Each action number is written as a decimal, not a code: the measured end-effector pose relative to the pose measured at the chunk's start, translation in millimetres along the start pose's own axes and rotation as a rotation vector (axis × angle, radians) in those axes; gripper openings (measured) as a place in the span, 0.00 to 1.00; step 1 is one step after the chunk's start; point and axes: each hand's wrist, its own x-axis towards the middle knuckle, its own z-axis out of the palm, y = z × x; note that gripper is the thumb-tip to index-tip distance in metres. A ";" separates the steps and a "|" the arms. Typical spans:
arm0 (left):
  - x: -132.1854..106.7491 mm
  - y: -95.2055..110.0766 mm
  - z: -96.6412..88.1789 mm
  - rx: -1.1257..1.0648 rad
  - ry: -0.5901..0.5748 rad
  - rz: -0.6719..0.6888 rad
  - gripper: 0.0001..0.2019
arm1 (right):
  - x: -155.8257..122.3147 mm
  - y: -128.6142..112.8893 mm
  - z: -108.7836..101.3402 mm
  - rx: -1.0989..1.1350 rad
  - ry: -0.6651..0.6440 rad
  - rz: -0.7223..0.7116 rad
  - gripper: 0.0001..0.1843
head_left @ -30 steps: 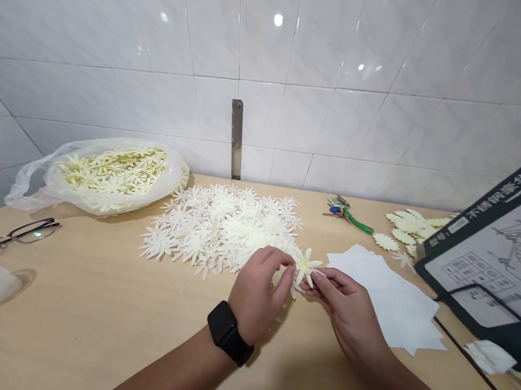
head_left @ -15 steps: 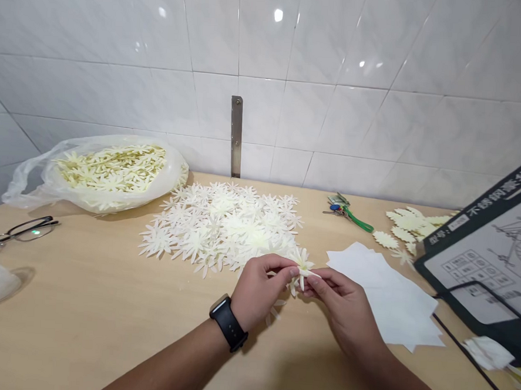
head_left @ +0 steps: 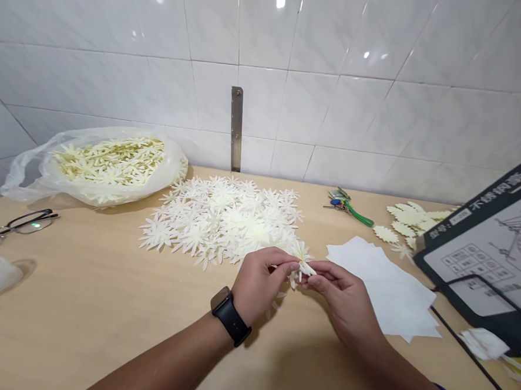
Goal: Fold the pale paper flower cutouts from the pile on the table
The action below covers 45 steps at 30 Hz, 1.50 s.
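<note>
My left hand (head_left: 257,284), with a black watch on its wrist, and my right hand (head_left: 341,300) meet above the wooden table (head_left: 103,309). Both pinch one small cream paper flower (head_left: 304,267) between their fingertips. It sits at the near right edge of a spread pile of the same white flowers (head_left: 223,219). A loose flower (head_left: 276,302) lies on the table under my left hand.
A plastic bag of yellowish flowers (head_left: 108,162) sits at the back left. Glasses (head_left: 15,227) lie at the far left. White paper sheets (head_left: 391,288), keys with a green tag (head_left: 348,207), leaf cut-outs (head_left: 411,222) and a printed box (head_left: 491,244) are on the right.
The flower, first held flat and facing me, has been turned edge-on between both hands. The hands stay in place; the view has tilted slightly.
</note>
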 end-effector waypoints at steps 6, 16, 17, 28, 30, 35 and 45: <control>-2.6 -6.1 1.8 0.125 0.004 0.147 0.10 | -2.4 -3.0 4.3 -0.068 0.023 -0.021 0.14; -3.0 -2.4 -2.7 0.246 -0.039 0.363 0.10 | 0.5 0.8 -0.8 -0.038 -0.032 -0.065 0.11; -3.1 -2.6 -3.2 0.278 -0.051 0.384 0.09 | 0.7 1.0 -1.0 -0.042 -0.037 -0.069 0.10; -0.4 -3.7 -5.3 0.245 -0.169 0.370 0.09 | -0.5 -1.6 -0.5 -0.062 -0.084 -0.097 0.09; -0.4 -4.2 -5.5 0.250 -0.160 0.392 0.09 | 0.0 -1.1 -0.8 -0.037 -0.088 -0.090 0.08; -1.3 -4.9 -5.7 0.293 -0.153 0.462 0.11 | 0.9 -0.8 -0.6 0.011 -0.103 -0.059 0.10; -1.8 -4.6 -6.9 0.358 -0.217 0.475 0.12 | 1.1 -2.7 1.3 -0.019 -0.096 -0.033 0.10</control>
